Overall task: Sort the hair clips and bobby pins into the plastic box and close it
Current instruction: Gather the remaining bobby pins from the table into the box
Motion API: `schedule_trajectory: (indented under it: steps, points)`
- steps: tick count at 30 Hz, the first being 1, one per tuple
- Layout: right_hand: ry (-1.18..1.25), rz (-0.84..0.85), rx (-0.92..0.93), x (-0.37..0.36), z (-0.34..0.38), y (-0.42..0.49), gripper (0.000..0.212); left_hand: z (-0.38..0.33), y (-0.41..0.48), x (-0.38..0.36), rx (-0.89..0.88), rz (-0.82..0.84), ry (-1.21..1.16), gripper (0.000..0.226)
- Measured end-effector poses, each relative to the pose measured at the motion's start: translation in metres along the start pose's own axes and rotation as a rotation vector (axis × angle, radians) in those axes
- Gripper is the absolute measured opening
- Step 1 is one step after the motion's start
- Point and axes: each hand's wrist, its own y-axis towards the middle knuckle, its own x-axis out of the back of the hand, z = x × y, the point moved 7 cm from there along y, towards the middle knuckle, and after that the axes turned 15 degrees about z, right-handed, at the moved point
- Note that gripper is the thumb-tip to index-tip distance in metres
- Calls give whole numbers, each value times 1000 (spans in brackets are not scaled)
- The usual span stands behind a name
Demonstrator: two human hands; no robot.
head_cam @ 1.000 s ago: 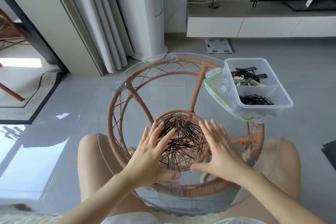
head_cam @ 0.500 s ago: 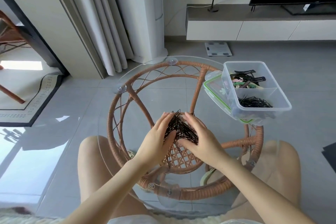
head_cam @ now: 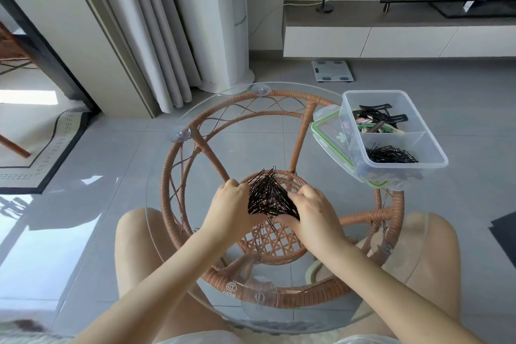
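A thick bundle of black bobby pins is pressed between my left hand and my right hand over the middle of the round glass table. A few loose pins lie on the glass just below the bundle. At the table's right edge stands the clear plastic box, open. Its far compartment holds hair clips, black and coloured. Its near compartment holds bobby pins. The green-rimmed lid leans under the box's left side.
The glass top rests on a rattan frame with suction cups. My bare knees are below the table. A bathroom scale lies on the grey tiled floor beyond. Curtains, a white TV cabinet and a rug edge surround the area.
My hands were flat and apart over a spread of pins; they have swept together and gathered the pins into one bundle held between them.
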Motion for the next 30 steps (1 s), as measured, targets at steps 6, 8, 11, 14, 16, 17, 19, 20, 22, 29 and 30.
schedule_trajectory:
  steps: [6,8,11,14,16,17,19,20,22,29,30]
  points:
    - [-44,-50,54,4,7,7,19,-7,10,7,10,12,56,40]
    - [-25,-53,63,7,7,7,18,-5,11,8,11,12,34,38]
    - [16,-82,58,17,3,6,11,-1,12,9,12,12,-32,32]
    - [61,-102,54,26,0,3,15,0,12,12,-13,-21,-85,30]
    - [76,-117,56,34,-1,0,16,1,10,15,-24,-43,-104,26]
    - [79,-124,58,37,-1,-2,16,2,10,17,-26,-51,-116,24]
    - [85,-137,60,45,-3,-6,17,3,9,19,-29,-61,-148,22]
    - [90,-140,62,49,-4,-7,18,3,7,21,-31,-68,-162,21]
    - [101,-149,71,58,-5,-11,19,5,5,26,-36,-95,-194,20]
    - [146,-242,92,101,-15,-24,13,1,-6,56,-57,-205,-300,15]
    - [151,-267,92,109,-18,-26,11,-1,-6,60,-65,-216,-308,15]
